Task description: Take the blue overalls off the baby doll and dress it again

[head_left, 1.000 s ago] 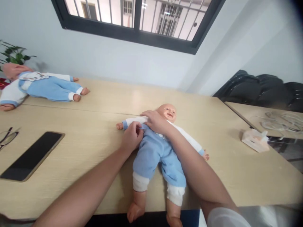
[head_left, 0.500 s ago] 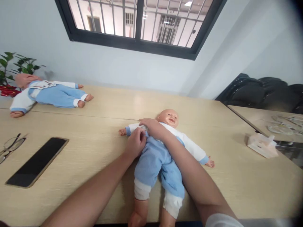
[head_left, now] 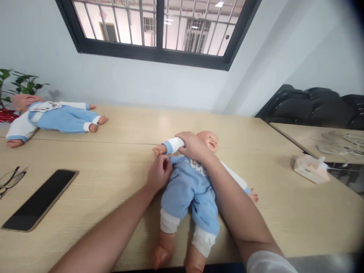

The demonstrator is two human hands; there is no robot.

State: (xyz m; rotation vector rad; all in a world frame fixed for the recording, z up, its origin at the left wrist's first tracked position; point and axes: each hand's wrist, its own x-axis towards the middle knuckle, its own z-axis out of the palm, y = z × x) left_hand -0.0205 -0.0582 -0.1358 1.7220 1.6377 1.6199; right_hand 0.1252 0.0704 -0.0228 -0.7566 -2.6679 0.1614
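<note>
A baby doll (head_left: 187,189) in blue overalls and a white top lies on its back on the table, legs toward me and its face turned right. My left hand (head_left: 159,172) is closed, pinching the edge of the overalls (head_left: 175,160) at the doll's side and pulling it outward. Reaching across the chest, my right hand (head_left: 193,146) is wrapped over the upper part of the doll's white sleeve (head_left: 174,145). Its fingertips are partly hidden behind the arm. The doll's other arm (head_left: 237,178) stretches out to the right past my forearm.
A second doll (head_left: 61,118) in like clothes lies at the far left by a potted plant (head_left: 27,84). A phone (head_left: 41,199) and glasses (head_left: 13,180) rest on the left. To the right are a tissue box (head_left: 311,168), cables (head_left: 341,142) and black chairs (head_left: 301,108).
The doll's arm has been raised and shifted right with my right hand around it. My left hand has drawn the overalls' edge slightly outward and down. The view has shifted a little.
</note>
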